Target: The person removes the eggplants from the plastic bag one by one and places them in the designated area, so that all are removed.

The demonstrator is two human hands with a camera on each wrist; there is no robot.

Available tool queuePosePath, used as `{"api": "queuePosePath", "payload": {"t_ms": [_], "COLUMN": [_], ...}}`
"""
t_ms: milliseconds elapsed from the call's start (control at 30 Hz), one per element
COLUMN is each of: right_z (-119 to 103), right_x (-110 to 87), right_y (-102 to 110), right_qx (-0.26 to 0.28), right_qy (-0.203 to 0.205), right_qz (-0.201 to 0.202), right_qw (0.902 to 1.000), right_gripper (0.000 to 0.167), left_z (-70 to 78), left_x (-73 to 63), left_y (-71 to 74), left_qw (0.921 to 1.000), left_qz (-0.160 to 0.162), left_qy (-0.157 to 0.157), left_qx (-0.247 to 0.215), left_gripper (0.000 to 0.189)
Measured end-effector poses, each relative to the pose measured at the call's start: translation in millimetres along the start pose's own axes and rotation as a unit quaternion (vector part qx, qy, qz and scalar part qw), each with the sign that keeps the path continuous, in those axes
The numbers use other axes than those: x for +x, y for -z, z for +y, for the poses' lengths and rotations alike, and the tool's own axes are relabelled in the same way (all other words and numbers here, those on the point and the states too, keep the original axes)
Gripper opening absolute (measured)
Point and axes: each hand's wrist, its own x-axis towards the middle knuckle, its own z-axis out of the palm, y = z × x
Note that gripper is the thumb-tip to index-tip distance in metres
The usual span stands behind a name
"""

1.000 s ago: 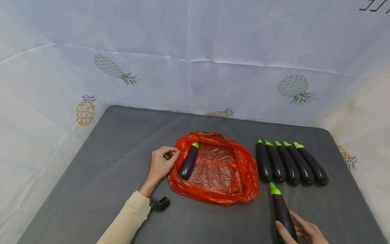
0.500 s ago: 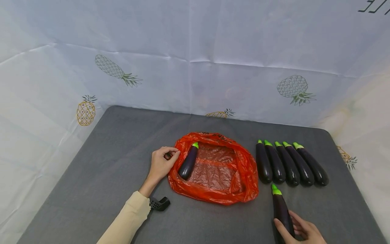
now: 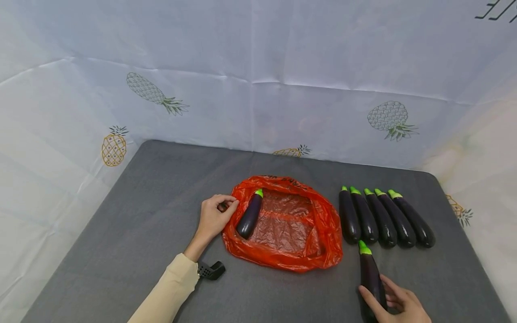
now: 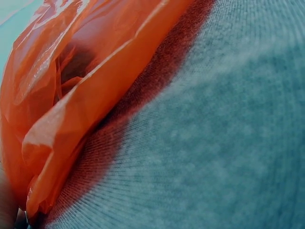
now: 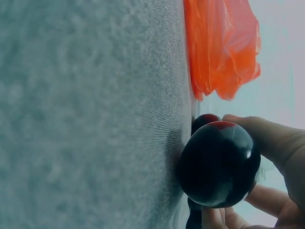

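Note:
My right hand (image 3: 397,301) grips an eggplant (image 3: 370,278) near its thick end, thumb on one side and fingers on the other; its green cap points away from me. The right wrist view shows the round end of this eggplant (image 5: 219,164) between thumb and fingers. With thumb and fingertips my left hand (image 3: 215,215) pinches the left rim of a red plastic bag (image 3: 282,264), which lies with its mouth wide and upward. Another eggplant (image 3: 250,215) lies inside, along the left wall. In the left wrist view the bag (image 4: 95,95) fills the upper left.
Several eggplants (image 3: 385,220) lie side by side in a row to the right of the bag, green caps away from me. All rest on a grey cloth-covered table (image 3: 169,179). A white curtain (image 3: 250,112) printed with pineapples stands behind it.
My right hand and its eggplant have shifted slightly, a little to the left and away from me. My left hand and the bag stay where they were.

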Motion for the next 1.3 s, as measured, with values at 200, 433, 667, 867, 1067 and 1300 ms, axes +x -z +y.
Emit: {"api": "queuePosePath", "payload": {"t_ms": [200,433,667,867,1067,1300], "right_z": [-2.4,-3.9,-5.0,-6.2,-6.2,-7.1], "right_x": [-1.7,-1.4,-0.2,1.2,1.8,-0.7], "right_y": [-1.7,-2.9,-4.5,-3.9,-4.7,-1.9], "right_qx": [0.022,0.021,0.016,0.011,0.018,0.031], "right_qy": [0.018,0.033,0.057,0.069,0.075,0.091], "right_qz": [0.032,0.049,0.069,0.075,0.085,0.101], "right_qw": [0.9991,0.9980,0.9958,0.9947,0.9934,0.9902], "right_gripper": [0.081,0.079,0.073,0.071,0.068,0.060], "left_z": [-1.0,0.7,-1.5,-0.5,-0.3,-0.2], "left_x": [0.1,-0.3,0.2,0.3,0.9,0.8], "left_y": [-0.5,0.5,-0.4,0.0,0.2,0.8], "left_qw": [0.9999,1.0000,1.0000,1.0000,0.9999,1.0000], "left_qz": [0.004,0.001,0.001,-0.002,-0.003,-0.004], "left_qy": [-0.009,-0.005,-0.006,-0.005,-0.009,-0.008], "left_qx": [-0.001,-0.004,0.006,0.000,0.003,0.002], "left_gripper": [0.013,0.014,0.008,0.015,0.011,0.013]}}
